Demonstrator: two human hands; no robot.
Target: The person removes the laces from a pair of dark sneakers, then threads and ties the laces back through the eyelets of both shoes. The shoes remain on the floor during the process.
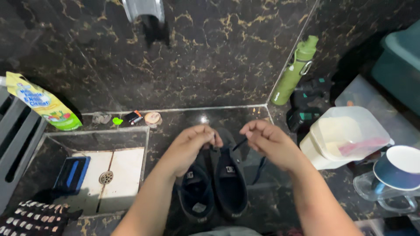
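Apparently a dark lace (238,143) is pinched between the left hand (192,146) and right hand (267,142) above two black shoes (214,185) on the near floor; unlacing seems barely begun. A green bottle (294,72) leans far right.

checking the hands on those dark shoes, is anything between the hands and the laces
Nothing visible. The left hand and right hand are both already pinching the laces above the pair of dark shoes. The bottle, tub and pouch sit off to the sides.
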